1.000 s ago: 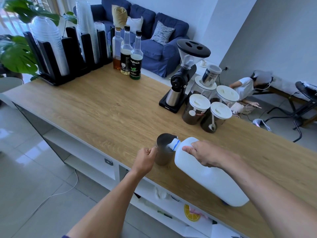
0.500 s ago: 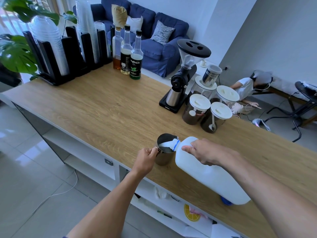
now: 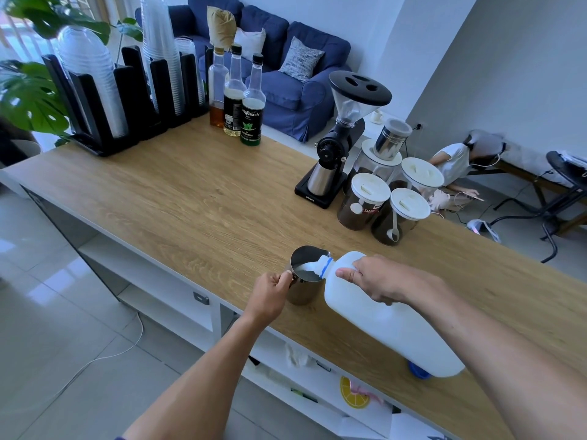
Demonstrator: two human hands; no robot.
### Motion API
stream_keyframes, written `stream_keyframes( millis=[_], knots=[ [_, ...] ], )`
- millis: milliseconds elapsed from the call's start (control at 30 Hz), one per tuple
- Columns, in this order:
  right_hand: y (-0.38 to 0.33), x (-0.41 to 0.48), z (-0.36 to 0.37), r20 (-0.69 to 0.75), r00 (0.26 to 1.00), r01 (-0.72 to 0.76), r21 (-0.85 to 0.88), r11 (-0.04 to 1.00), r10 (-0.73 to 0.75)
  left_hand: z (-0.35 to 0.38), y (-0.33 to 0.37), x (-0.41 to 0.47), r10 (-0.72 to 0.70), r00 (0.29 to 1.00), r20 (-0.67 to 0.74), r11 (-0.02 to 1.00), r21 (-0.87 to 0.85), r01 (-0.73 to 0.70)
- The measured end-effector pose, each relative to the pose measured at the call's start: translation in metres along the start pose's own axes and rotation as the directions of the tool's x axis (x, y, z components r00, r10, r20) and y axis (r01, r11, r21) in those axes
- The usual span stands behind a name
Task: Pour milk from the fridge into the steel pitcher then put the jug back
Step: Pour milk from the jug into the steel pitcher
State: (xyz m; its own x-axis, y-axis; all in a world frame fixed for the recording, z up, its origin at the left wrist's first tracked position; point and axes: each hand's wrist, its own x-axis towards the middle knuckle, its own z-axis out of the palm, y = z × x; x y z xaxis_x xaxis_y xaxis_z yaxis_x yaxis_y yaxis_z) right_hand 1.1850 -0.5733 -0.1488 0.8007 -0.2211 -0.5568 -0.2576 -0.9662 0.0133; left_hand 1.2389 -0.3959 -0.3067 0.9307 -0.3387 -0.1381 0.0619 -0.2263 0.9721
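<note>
A steel pitcher (image 3: 304, 292) stands near the front edge of the wooden counter (image 3: 197, 204). My left hand (image 3: 270, 296) grips its handle on the left side. A white plastic milk jug (image 3: 394, 328) is tipped steeply toward the pitcher, its open neck with a blue ring over the rim. White milk runs from the neck and pools inside the pitcher. My right hand (image 3: 381, 282) is closed on the jug's handle near the neck. A blue cap (image 3: 418, 373) lies on the counter, partly hidden behind the jug's base.
Behind the pitcher stand a black coffee grinder (image 3: 340, 144) and several white-lidded jars (image 3: 365, 201). Three syrup bottles (image 3: 236, 100) and black cup racks (image 3: 127, 100) line the far left. Open shelves sit below the counter; a person lies on the floor far right.
The jug has tipped further, its base rising and its neck dropping over the rim. Milk now shows inside the pitcher. Both hands have kept their grips.
</note>
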Motion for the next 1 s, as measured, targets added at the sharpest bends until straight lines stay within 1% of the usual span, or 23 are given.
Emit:
stream_keyframes(
  millis=[533, 1000],
  knots=[
    [-0.001, 0.003, -0.003, -0.005, 1.0, 0.004, -0.043, 0.999, -0.004, 0.001, -0.001, -0.001, 0.007, 1.0, -0.012, 1.0, 0.019, -0.007],
    [0.001, 0.011, 0.0, 0.0, 1.0, -0.005, -0.07, 0.998, 0.005, 0.001, -0.001, -0.002, 0.001, 1.0, -0.011, 1.0, -0.006, -0.001]
  ],
)
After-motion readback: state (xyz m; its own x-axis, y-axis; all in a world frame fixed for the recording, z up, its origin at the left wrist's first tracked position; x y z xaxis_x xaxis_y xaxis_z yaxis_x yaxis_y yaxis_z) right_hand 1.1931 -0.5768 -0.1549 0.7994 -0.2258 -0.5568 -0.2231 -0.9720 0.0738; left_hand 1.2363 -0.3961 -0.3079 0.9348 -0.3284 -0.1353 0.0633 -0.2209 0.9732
